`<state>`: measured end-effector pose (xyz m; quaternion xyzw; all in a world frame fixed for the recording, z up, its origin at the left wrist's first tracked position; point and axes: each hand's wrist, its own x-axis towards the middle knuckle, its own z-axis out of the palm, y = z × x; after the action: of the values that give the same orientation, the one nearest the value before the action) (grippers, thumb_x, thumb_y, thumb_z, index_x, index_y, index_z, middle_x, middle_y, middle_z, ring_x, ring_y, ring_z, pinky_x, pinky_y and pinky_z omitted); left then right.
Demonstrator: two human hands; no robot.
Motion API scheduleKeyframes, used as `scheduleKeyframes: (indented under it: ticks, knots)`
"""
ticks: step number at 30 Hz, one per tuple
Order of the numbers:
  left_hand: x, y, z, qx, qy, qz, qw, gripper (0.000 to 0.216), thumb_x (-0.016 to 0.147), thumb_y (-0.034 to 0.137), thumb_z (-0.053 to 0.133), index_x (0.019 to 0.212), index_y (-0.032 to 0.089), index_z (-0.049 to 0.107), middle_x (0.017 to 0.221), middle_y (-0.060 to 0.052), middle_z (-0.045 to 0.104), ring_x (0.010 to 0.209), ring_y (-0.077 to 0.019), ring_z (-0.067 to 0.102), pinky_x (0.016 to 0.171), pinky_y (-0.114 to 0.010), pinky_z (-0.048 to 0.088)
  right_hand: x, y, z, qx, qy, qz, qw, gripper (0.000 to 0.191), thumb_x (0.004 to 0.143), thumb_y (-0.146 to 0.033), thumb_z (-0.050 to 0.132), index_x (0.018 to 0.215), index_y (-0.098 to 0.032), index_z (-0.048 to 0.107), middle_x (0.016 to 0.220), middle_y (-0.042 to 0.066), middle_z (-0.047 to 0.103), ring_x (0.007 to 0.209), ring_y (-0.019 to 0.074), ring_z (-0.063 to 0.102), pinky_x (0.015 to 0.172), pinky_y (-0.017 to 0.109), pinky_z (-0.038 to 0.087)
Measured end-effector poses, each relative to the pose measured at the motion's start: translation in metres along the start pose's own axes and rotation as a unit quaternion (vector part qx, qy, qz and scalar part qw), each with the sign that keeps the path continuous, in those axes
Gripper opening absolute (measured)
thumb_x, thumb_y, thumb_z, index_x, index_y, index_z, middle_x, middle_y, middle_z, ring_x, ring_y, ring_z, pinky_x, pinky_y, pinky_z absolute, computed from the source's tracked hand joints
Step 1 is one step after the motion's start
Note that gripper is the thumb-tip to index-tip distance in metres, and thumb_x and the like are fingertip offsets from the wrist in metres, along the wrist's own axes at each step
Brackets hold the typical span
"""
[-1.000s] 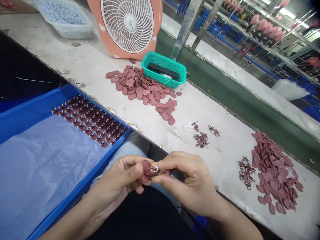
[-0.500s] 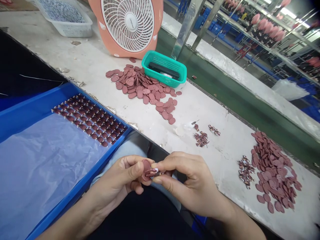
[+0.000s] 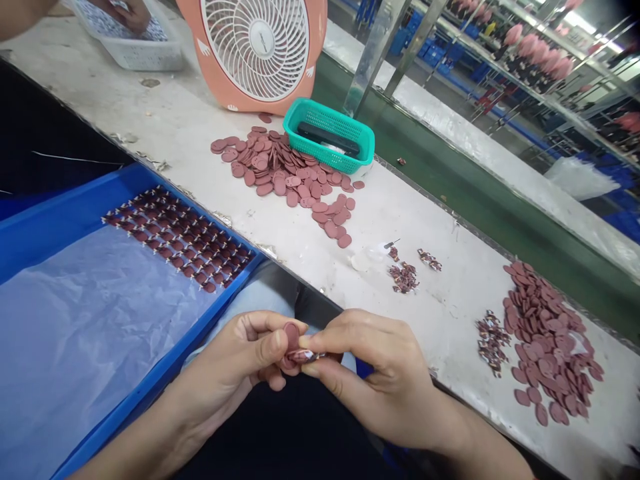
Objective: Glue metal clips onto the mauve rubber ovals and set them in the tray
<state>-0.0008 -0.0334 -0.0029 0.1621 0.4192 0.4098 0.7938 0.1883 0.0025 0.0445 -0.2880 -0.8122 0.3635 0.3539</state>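
Observation:
Between thumb and fingers, my left hand (image 3: 255, 350) pinches a reddish-brown oval disc (image 3: 292, 335), held upright above my lap. My right hand (image 3: 370, 363) grips a small reddish-brown figure-like piece (image 3: 303, 356) with white and dark bits, pressed against the disc's lower part. Fingertips hide the exact join between the two. To the left, a blue tray (image 3: 240, 280) lined with pale paper holds rows of dark red assembled pieces (image 3: 185, 243). On the table lie a pile of oval discs (image 3: 280, 167) and small clusters of figure-like pieces (image 3: 403, 277).
An orange fan (image 3: 263, 53) stands at the back beside a green basket (image 3: 330, 137) holding a dark object. Another person's hand (image 3: 133, 17) reaches into a white basket (image 3: 150, 59). At right are more discs (image 3: 550, 347) and small pieces (image 3: 493, 343). A green conveyor belt (image 3: 480, 203) runs behind.
Another person's hand has come into the white basket at the upper left. My fingers have shifted slightly, and the small piece has turned a little against the disc.

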Motion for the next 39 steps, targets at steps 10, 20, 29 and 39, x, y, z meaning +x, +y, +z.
scheduleKeyframes:
  ticks: [10, 20, 29, 39]
  knots:
    - [-0.008, 0.006, 0.006, 0.024, -0.049, 0.044, 0.998, 0.031, 0.059, 0.048, 0.092, 0.070, 0.021, 0.081, 0.055, 0.000, 0.066, 0.050, -0.0104, 0.056, 0.052, -0.019, 0.048, -0.003, -0.011, 0.000, -0.010, 0.000, -0.045, 0.999, 0.020, 0.090, -0.006, 0.065, 0.108, -0.014, 0.069, 0.087, 0.007, 0.078, 0.072, 0.0129, 0.072, 0.069, 0.021, 0.061]
    - [0.003, 0.004, 0.006, -0.007, -0.079, 0.031, 0.996, 0.028, 0.066, 0.047, 0.089, 0.071, 0.021, 0.081, 0.057, 0.001, 0.067, 0.052, -0.0075, 0.054, 0.053, -0.014, 0.046, -0.002, -0.002, 0.001, -0.014, 0.002, -0.021, 1.000, 0.014, 0.088, -0.003, 0.066, 0.100, -0.010, 0.070, 0.079, 0.005, 0.075, 0.068, 0.0118, 0.068, 0.065, 0.022, 0.058]
    - [0.004, 0.002, 0.004, -0.007, -0.036, 0.016, 0.999, 0.028, 0.064, 0.047, 0.090, 0.071, 0.022, 0.081, 0.058, 0.001, 0.069, 0.052, -0.0065, 0.055, 0.053, -0.012, 0.047, 0.000, 0.004, 0.002, -0.011, 0.008, -0.017, 1.000, 0.014, 0.087, -0.002, 0.067, 0.099, -0.008, 0.070, 0.080, 0.006, 0.075, 0.070, 0.0108, 0.068, 0.067, 0.019, 0.057]
    - [-0.004, 0.006, 0.011, -0.022, -0.086, 0.039, 0.995, 0.022, 0.067, 0.039, 0.090, 0.079, 0.022, 0.082, 0.065, 0.000, 0.075, 0.054, -0.0111, 0.064, 0.054, -0.019, 0.052, -0.005, -0.005, -0.004, -0.022, 0.002, -0.055, 0.998, 0.014, 0.088, -0.001, 0.067, 0.099, -0.008, 0.070, 0.088, 0.009, 0.077, 0.076, 0.0113, 0.070, 0.071, 0.019, 0.060]
